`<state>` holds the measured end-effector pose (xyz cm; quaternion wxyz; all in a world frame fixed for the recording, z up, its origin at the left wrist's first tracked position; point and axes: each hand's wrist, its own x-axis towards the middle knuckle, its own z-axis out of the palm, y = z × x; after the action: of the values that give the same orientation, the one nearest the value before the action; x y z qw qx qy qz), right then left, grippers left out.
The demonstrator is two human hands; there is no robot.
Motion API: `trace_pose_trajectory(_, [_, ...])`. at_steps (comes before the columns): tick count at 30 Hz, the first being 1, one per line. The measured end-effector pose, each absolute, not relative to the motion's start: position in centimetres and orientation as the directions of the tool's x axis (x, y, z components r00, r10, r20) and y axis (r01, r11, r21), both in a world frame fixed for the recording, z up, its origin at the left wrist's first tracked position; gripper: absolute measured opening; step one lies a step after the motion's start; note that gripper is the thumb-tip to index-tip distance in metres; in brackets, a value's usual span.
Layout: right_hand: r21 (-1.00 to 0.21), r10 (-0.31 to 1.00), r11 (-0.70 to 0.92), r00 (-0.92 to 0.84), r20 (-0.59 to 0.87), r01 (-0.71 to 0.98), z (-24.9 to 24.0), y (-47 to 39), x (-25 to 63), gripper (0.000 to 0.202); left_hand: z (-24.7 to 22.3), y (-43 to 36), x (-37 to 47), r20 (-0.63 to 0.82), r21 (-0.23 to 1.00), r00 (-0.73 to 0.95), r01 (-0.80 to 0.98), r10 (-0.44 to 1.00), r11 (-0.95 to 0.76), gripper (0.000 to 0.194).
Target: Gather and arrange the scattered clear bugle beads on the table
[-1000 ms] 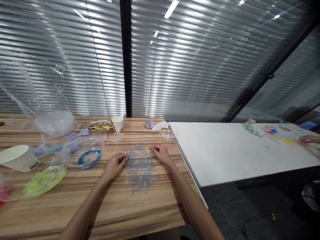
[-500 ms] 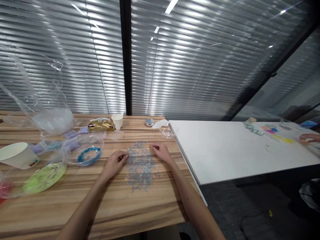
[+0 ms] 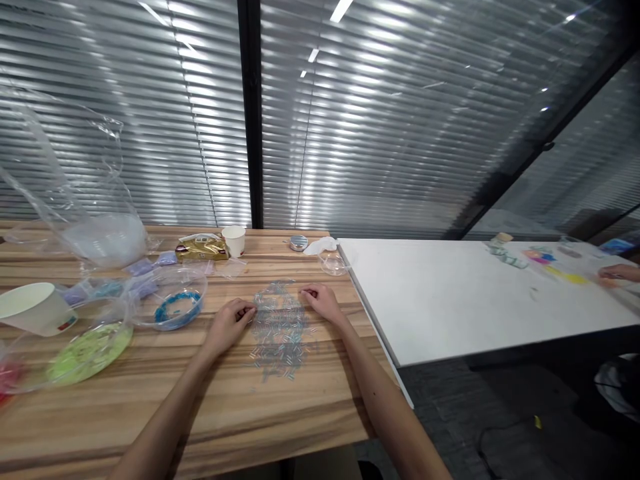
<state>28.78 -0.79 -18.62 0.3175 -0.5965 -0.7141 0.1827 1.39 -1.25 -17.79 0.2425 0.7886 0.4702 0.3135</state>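
Note:
In the middle of the wooden table lies a flat patch of small, shiny tube-shaped beads (image 3: 283, 333), bluish and clear, in curved rows at the far end and looser at the near end. At its left edge is my left hand (image 3: 231, 327), thumb and fingers pinched together at the outermost beads. My right hand (image 3: 320, 301) rests at the upper right edge, its fingertips also pinched. Whatever is between the fingers of either hand is too small to make out.
To the left stand a clear bowl with blue beads (image 3: 177, 310), a lime-green dish (image 3: 90, 352), a paper cup (image 3: 35, 309) and a plastic bag (image 3: 105, 240). Behind are a gold packet (image 3: 201, 248) and a small cup (image 3: 234, 241). Another person's hand (image 3: 620, 272) is over the white table (image 3: 430, 300).
The view has shifted very slightly. Both hands keep their pinch at the sides of the beads, with no clear movement.

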Motion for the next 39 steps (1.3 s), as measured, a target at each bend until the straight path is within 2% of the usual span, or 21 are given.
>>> trace_pose_trajectory(39, [-0.653,0.97,0.208,-0.069,0.232,0.729,-18.4,-0.93,28.68,0.019,-17.64,-1.26,1.45,0.268,0.668,0.355,0.602,0.896,-0.439,0.034])
